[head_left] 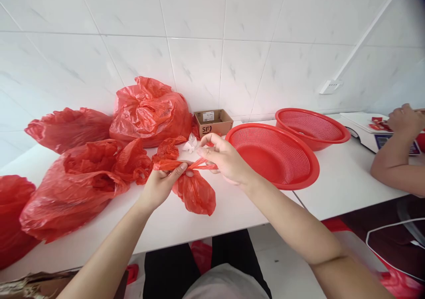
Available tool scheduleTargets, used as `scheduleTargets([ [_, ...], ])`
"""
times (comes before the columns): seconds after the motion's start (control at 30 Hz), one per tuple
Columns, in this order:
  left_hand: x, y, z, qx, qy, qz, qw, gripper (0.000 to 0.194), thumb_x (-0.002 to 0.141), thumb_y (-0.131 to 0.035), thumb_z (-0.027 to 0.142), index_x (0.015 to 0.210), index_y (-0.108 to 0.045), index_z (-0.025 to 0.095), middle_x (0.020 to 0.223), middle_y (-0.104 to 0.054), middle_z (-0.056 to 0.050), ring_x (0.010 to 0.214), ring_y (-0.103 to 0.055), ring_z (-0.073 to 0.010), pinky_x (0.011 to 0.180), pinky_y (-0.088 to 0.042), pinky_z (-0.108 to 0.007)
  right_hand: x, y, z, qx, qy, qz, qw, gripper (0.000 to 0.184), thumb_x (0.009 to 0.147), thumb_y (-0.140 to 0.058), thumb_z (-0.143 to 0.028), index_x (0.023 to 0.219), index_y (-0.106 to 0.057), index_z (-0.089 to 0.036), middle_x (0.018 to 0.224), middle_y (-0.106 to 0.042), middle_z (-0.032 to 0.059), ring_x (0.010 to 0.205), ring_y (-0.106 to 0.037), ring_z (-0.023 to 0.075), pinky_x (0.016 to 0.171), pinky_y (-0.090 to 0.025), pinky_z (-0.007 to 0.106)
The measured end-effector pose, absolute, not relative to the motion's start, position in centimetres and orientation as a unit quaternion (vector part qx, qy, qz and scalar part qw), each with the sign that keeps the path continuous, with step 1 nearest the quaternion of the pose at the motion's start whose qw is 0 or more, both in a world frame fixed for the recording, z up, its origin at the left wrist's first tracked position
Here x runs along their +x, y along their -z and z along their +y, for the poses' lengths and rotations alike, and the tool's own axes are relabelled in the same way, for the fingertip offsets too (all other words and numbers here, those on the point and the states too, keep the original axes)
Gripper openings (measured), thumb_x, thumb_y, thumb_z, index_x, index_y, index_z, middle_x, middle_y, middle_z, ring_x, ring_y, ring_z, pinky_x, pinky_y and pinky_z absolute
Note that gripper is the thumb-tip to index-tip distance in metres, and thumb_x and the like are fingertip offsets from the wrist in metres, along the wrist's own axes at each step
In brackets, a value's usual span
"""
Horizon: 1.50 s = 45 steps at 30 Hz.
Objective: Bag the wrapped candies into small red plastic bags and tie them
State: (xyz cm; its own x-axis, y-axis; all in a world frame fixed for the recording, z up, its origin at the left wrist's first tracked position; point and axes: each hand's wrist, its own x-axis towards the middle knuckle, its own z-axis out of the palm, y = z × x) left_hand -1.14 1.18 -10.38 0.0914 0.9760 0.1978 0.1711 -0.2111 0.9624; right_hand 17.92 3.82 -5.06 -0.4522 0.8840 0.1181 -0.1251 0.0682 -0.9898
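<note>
Plastic bags [151,113]: translucent red | Baskets [265,155]: red, perforated mesh pattern | Table [169,228]: white | Wall tiles [195,11]: white, grey-veined | Carton [215,124]: brown, black lettering | Trousers [166,272]: black

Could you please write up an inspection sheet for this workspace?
Surface: white tabletop, seam at right.
Things in hand: small red bag, its gathered top held by both hands.
Clutter: larger red bags, crumpled white paper, cardboard box, two red baskets.
Hands: left hand and right hand close together, pinching plastic.
Cables: white cable looping below table height, right.
Surroundings: tiled wall, wall socket; another person's hand near a scale.
</note>
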Motion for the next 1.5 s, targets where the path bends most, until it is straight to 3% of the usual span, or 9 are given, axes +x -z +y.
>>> scheduleTargets([
  [0.23,-1.3,10.9,0.4,0.593,-0.523,0.464,0.400,0.018,0.081,-0.072,0.036,0.092,-0.076,0.023,0.098,-0.075,-0.005,0.098,-0.067,-0.0218,0.090,-0.051,-0.033,18.2,7.0,1.9,-0.308,-0.646,-0.528,0.458,0.024,0.082,-0.065,-0.037,0.086,-0.044,-0.025,0.055,-0.032,-0.0108,0.045,-0.026,0.0056,0.042,-0.019,0.018],
  [0.4,-1.9,10.6,0.4,0.611,-0.536,0.409,0.415,0.012,0.073,-0.079,0.024,0.076,-0.069,0.020,0.087,-0.068,-0.002,0.086,-0.066,-0.0168,0.077,-0.053,-0.028,18.8,9.4,1.6,-0.387,-0.486,-0.687,0.377,0.008,0.085,-0.053,-0.021,0.093,-0.050,-0.025,0.054,-0.036,-0.0105,0.048,-0.032,0.0076,0.049,-0.029,0.020],
  [0.53,-2.1,10.5,0.4,0.625,-0.493,0.434,0.422,0.020,0.067,-0.082,0.020,0.071,-0.063,0.018,0.083,-0.061,0.000,0.071,-0.060,-0.0119,0.060,-0.050,-0.022,18.4,10.4,2.3,-0.381,-0.296,-0.780,0.400,0.016,0.083,-0.054,-0.016,0.097,-0.060,-0.022,0.088,-0.062,0.0002,0.079,-0.055,0.0127,0.068,-0.042,0.026],
  [0.63,-2.1,10.4,0.2,0.632,-0.470,0.409,0.461,0.025,0.065,-0.082,0.016,0.073,-0.058,0.018,0.083,-0.061,0.000,0.072,-0.060,-0.0117,0.063,-0.051,-0.022,17.6,10.7,3.1,-0.322,-0.329,-0.791,0.402,0.017,0.083,-0.057,-0.018,0.098,-0.063,-0.022,0.105,-0.066,0.0020,0.092,-0.058,0.0139,0.072,-0.044,0.027],
  [0.73,-2.1,10.4,-0.1,0.644,-0.455,0.379,0.484,0.027,0.070,-0.077,0.015,0.082,-0.053,0.020,0.083,-0.060,0.001,0.066,-0.057,-0.0097,0.057,-0.048,-0.021,16.8,11.2,3.4,-0.296,-0.401,-0.775,0.390,0.007,0.080,-0.059,-0.018,0.087,-0.061,-0.020,0.089,-0.066,-0.0016,0.080,-0.058,0.0117,0.070,-0.043,0.026],
  [1.03,-0.2,12.6,-1.0,0.635,-0.610,0.468,0.072,0.032,0.078,-0.067,0.010,0.104,-0.055,0.024,0.097,-0.063,0.000,0.088,-0.064,-0.0151,0.080,-0.052,-0.031,14.8,11.1,0.6,-0.317,-0.336,-0.744,0.482,0.006,0.078,-0.057,-0.015,0.077,-0.054,-0.020,0.079,-0.060,-0.0010,0.071,-0.054,0.0114,0.070,-0.046,0.026],
  [1.23,-0.7,12.1,-1.6,0.704,-0.562,0.433,0.045,0.022,0.085,-0.059,0.010,0.102,-0.061,0.024,0.096,-0.064,-0.001,0.087,-0.063,-0.0144,0.076,-0.052,-0.028,15.9,10.8,1.4,-0.261,-0.605,-0.622,0.422,0.019,0.085,-0.064,-0.036,0.093,-0.061,-0.019,0.087,-0.066,0.0014,0.078,-0.062,0.0129,0.075,-0.052,0.029],
  [1.37,-1.5,10.3,-1.7,0.770,-0.484,0.414,0.031,0.020,0.087,-0.057,0.011,0.102,-0.062,0.023,0.098,-0.063,-0.003,0.092,-0.063,-0.0159,0.081,-0.052,-0.030,16.6,10.1,1.9,-0.279,-0.536,-0.685,0.407,0.014,0.084,-0.065,-0.028,0.094,-0.065,-0.018,0.089,-0.067,0.0015,0.080,-0.062,0.0120,0.075,-0.050,0.027],
  [1.5,-2.6,8.6,-2.2,0.808,-0.381,0.437,0.108,0.014,0.089,-0.059,0.021,0.101,-0.065,0.025,0.092,-0.072,0.001,0.084,-0.069,-0.0144,0.075,-0.054,-0.025,17.4,8.8,1.5,-0.301,-0.407,-0.784,0.358,0.002,0.082,-0.062,-0.020,0.082,-0.064,-0.018,0.080,-0.065,-0.0014,0.071,-0.058,0.0101,0.066,-0.045,0.023],
])
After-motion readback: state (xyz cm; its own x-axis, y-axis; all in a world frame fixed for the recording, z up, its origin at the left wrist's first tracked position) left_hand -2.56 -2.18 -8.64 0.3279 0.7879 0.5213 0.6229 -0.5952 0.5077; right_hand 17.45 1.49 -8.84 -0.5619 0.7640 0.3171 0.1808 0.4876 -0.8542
